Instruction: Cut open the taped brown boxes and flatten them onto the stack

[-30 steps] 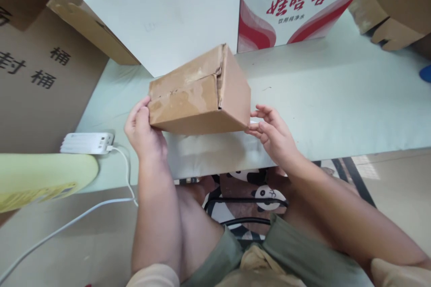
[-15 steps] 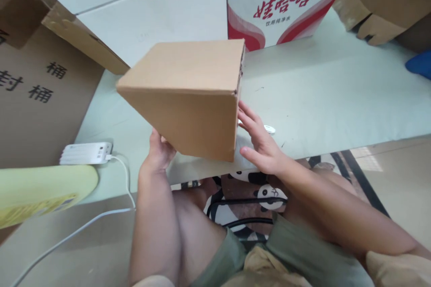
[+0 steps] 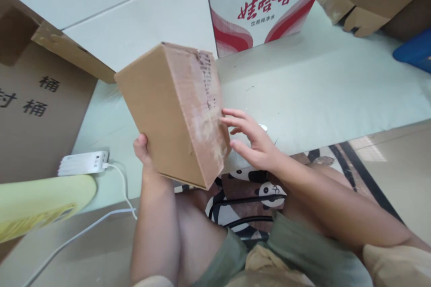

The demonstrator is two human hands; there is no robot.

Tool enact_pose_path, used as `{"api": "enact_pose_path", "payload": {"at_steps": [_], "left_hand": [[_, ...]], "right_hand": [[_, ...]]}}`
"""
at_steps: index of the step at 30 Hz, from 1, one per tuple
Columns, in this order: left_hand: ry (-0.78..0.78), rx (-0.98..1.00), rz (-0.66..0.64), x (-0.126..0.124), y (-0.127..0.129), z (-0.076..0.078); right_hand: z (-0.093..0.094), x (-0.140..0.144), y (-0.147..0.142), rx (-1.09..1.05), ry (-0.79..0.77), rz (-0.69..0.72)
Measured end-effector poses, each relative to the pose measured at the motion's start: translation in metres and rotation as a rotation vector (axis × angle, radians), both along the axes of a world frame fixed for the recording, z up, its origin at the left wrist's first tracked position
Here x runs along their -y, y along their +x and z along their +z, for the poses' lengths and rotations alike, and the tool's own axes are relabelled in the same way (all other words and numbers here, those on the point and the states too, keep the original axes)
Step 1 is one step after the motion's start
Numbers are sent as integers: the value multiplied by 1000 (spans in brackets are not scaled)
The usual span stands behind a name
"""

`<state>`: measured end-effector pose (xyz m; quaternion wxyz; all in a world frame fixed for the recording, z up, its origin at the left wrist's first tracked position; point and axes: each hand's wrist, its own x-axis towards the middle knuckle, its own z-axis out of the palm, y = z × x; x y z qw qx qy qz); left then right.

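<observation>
Tilted in front of me is a brown cardboard box [image 3: 158, 112], its right end turned toward my view. That end carries worn, whitish tape and a torn dark strip of print. My left hand [image 3: 143, 149] grips the box at its lower left edge, the thumb on the near face and the other fingers hidden behind it. At the right end, my right hand [image 3: 251, 139] has its fingers spread, the fingertips at or very near the box's edge; whether they touch, I cannot tell. A small white object [image 3: 263, 128] lies behind that hand, partly covered.
A white-and-red carton [image 3: 256, 18] stands at the back of the pale green surface [image 3: 319, 85]. Left are a large printed cardboard box [image 3: 30, 116], a white power bank [image 3: 83, 163] with a cable, and a yellow-green object [image 3: 47, 202]. A blue object [image 3: 414, 54] sits far right.
The box has turned in my left hand, so its taped right end now shows. My right hand has shifted slightly left, staying beside that end with fingers apart.
</observation>
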<state>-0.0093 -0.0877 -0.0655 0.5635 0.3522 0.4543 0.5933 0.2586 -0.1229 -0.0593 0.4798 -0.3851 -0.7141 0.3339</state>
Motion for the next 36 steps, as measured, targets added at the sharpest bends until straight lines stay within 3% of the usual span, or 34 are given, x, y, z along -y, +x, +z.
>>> {"api": "enact_pose_path", "payload": {"at_steps": [2,4,7,9,12,15,18,21,26,36], "left_hand": [[40,128,9,-4,8,7],[97,182,30,-7,15,14],[156,176,64,-9,21,22],[180,173,85,-9,23,25],[204,177,112,-8,24,28],[197,155,128,-9,21,27],[158,98,132,-11,12,21],[129,33,137,-11,2,13],[92,-13,159,-11,-3,4],[122,28,85,-19,1,1]], "right_hand": [[-3,-4,4,100,-58,-124],[-9,-10,9,338,-111,-206],[-22,-19,18,682,-183,-228],[-30,-26,23,747,-221,-213],[-36,-36,28,660,-280,-224],[-30,-39,30,393,-310,-277],[-16,-32,25,35,-320,-192],[-4,-23,17,-116,-299,-87],[2,-18,12,-84,-154,-36],[-1,-18,24,96,43,-84]]}}
